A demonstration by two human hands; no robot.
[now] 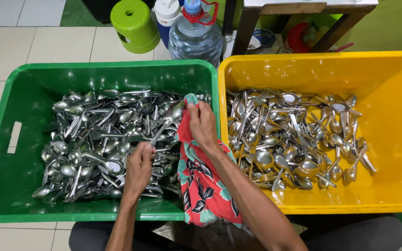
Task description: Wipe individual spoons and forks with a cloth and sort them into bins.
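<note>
Landmark = green crate (5, 153), on tiled floor, full of loose steel spoons & forks (89, 139).

L hand (139, 168) over crate's mid-right part, fingers closed round handle end of a steel spoon (166, 122). Spoon runs up & right from that hand, bowl raised above the pile, near crate's right wall.

R hand (202, 123) at crate's right wall, fingers pinched shut on a red floral cloth (201, 186), pressing cloth vs spoon bowl. Cloth drapes over crate's right-front corner, hangs down toward person's lap.

Yellow crate (396, 153) sits touching green crate's right side; holds more spoons & forks (294, 139), spread thinner.

Behind green crate: green plastic stool (135, 24), big clear water bottle w/ blue cap (195, 37), white-lidded jug (166, 14) between them. Wooden counter legs (247, 21) behind yellow crate.
</note>
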